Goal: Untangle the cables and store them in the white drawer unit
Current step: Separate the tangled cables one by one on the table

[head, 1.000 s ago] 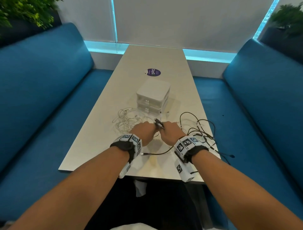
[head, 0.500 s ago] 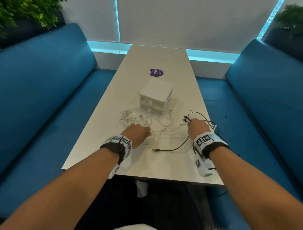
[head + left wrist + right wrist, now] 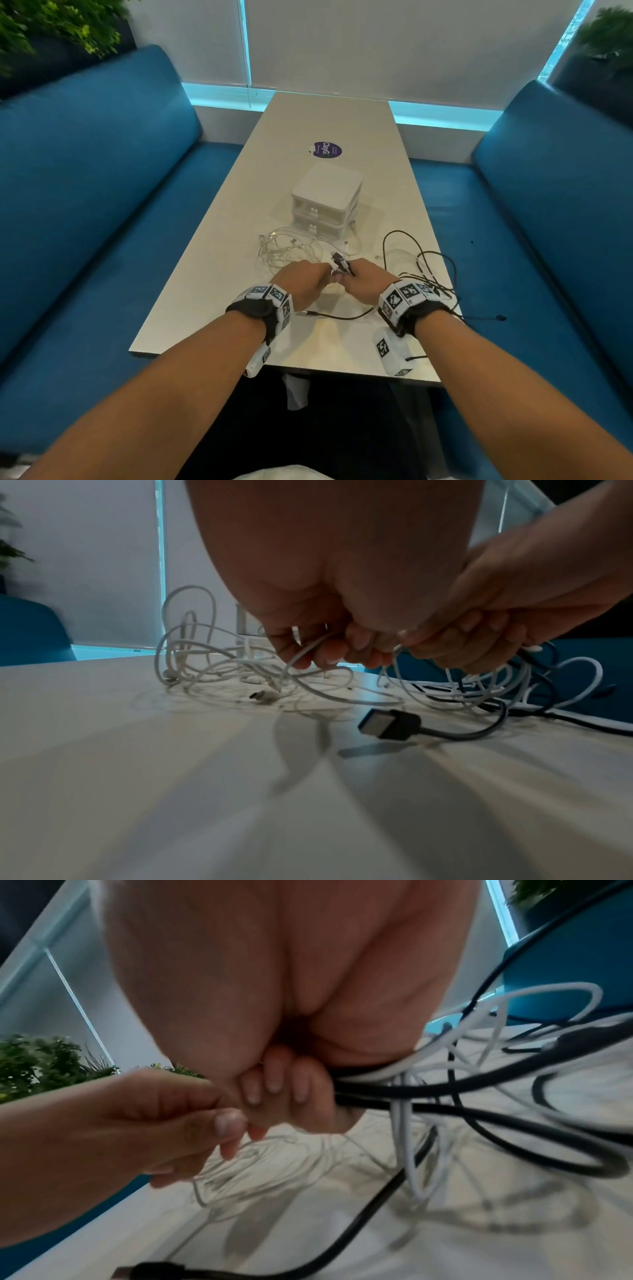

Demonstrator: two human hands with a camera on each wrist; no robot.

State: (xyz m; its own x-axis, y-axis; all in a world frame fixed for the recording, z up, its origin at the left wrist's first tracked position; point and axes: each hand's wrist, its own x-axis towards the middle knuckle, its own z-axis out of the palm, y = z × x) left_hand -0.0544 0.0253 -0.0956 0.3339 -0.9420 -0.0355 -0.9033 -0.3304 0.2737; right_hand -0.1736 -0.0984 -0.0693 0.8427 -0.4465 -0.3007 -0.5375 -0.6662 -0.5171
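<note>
A white drawer unit [image 3: 326, 198] stands mid-table with both drawers pushed in. In front of it lies a tangle of white cables [image 3: 287, 247], and black cables [image 3: 423, 263] loop to the right. My hands meet just before the unit. My left hand [image 3: 320, 279] pinches a thin white cable [image 3: 310, 649] with curled fingers. My right hand [image 3: 347, 275] grips a bundle of black and white cables [image 3: 363, 1079], and black plugs [image 3: 339, 262] stick out of its fist. A loose black USB plug [image 3: 390, 723] lies on the table below my hands.
The white table [image 3: 329, 116] runs away from me between two blue sofas [image 3: 85, 192]. A purple sticker [image 3: 327, 150] lies beyond the drawer unit. One black cable end [image 3: 500, 318] hangs off the table's right edge.
Half a second ago my hands were apart, the right one pulled out to the right with black cables. They have come back together in front of the drawer unit.
</note>
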